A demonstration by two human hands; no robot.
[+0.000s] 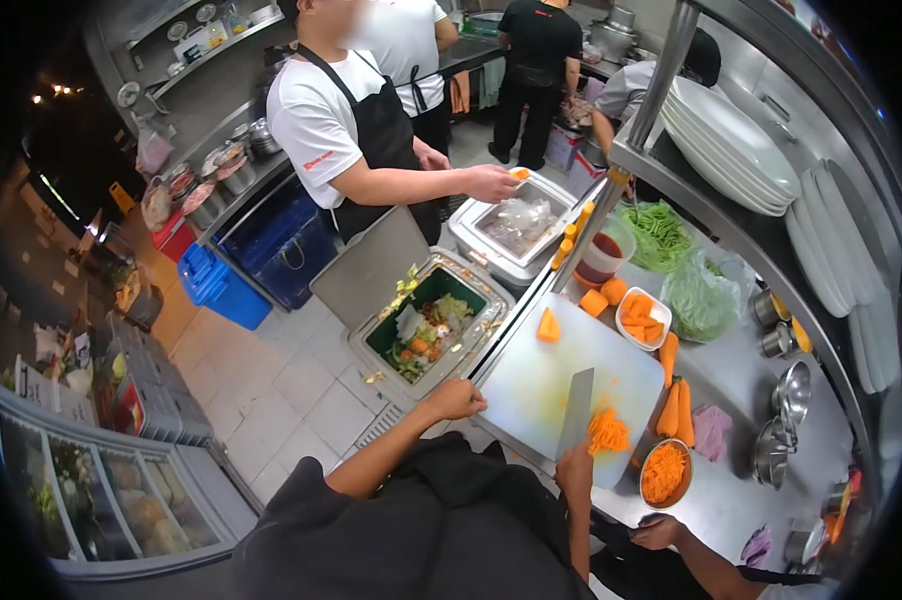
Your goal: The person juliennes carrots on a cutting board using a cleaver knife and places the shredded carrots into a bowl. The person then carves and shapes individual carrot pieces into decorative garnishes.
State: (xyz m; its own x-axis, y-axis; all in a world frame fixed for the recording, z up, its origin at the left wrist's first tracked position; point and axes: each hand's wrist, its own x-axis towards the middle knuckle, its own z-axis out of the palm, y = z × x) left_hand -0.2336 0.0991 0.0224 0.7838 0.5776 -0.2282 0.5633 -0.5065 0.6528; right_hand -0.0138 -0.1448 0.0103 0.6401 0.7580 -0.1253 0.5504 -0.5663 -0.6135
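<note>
My right hand [574, 472] grips the handle of a cleaver [578, 405], its broad blade lying over a white cutting board [516, 400]. Beside the blade sits a small pile of shredded carrot [608, 431]. My left hand [455, 399] is closed in a fist off the board's left edge, above the floor side, and nothing shows in it. A cut carrot chunk [548, 325] rests near the board's far end. To the right of the board are a bowl of shredded carrot [665, 472], whole carrots [677, 408] and a white tub of carrot pieces [643, 318].
An open waste bin [361, 340] with scraps stands left of the counter. Across from me, a person in a black apron [371, 130] holds an orange piece over a white container [516, 225]. Another person's hand [656, 531] is close on my right. Plates [736, 150] fill the shelf above.
</note>
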